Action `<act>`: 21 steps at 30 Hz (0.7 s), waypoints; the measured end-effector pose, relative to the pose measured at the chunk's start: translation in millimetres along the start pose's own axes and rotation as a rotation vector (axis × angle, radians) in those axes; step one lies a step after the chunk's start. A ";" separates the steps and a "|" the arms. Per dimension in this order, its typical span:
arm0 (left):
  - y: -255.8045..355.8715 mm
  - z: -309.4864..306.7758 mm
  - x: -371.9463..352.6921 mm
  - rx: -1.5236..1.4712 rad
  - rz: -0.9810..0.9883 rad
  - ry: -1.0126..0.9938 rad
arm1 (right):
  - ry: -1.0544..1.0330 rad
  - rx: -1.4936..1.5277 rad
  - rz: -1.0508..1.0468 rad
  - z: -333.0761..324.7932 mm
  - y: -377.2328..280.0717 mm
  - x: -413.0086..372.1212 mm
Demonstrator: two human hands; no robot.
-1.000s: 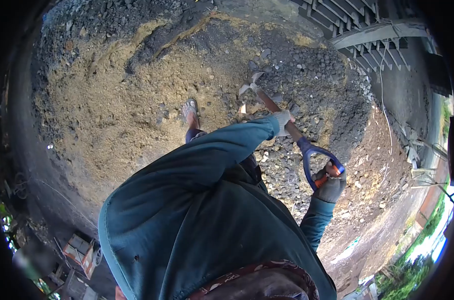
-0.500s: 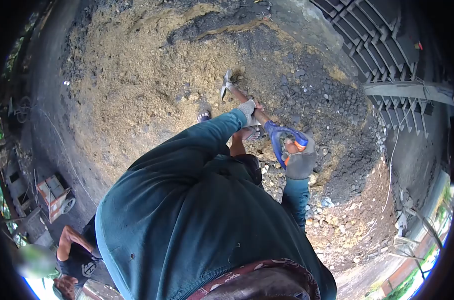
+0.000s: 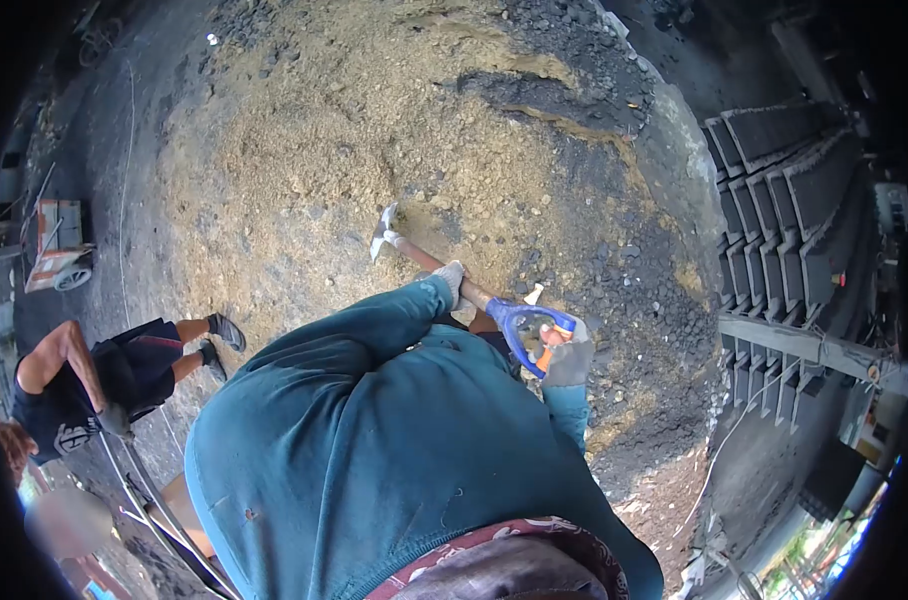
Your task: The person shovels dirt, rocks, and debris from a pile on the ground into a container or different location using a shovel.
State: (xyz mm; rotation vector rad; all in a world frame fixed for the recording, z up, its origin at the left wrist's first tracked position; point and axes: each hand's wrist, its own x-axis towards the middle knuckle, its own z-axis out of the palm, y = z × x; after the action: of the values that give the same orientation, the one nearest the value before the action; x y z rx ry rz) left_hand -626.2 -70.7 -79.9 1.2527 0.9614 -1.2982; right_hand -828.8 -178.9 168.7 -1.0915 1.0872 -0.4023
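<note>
Your shovel with a wooden shaft, blue D-handle and grey metal blade (image 3: 421,259) runs from near right to far left, its blade over the tan sand-and-gravel heap (image 3: 304,150). Your gloved left hand (image 3: 453,279) grips the shaft, nearer the blade. Your gloved right hand (image 3: 568,358) seems clenched on the handle.

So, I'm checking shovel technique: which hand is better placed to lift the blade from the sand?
Probably the left hand: it grips the shovel shaft closer to the blade, which rests on the sand pile. The right hand holds the blue end handle, likely steadying.
</note>
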 end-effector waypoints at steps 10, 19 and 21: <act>32.8 -73.9 -17.0 -0.392 -0.018 -0.454 | -0.216 -0.377 -0.361 104.9 -33.3 -39.0; 107.1 41.0 -113.1 -0.410 0.036 -0.760 | -0.091 -0.345 -0.486 99.4 -114.0 -33.3; 117.4 78.6 -119.4 -0.386 0.016 -0.774 | -0.058 -0.304 -0.579 88.9 -126.5 -16.9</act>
State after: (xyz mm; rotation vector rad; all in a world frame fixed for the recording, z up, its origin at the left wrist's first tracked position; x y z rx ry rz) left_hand -533.1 -146.1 61.0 0.3903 0.5866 -1.3433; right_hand -731.6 -178.8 290.1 -1.6842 0.7793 -0.6698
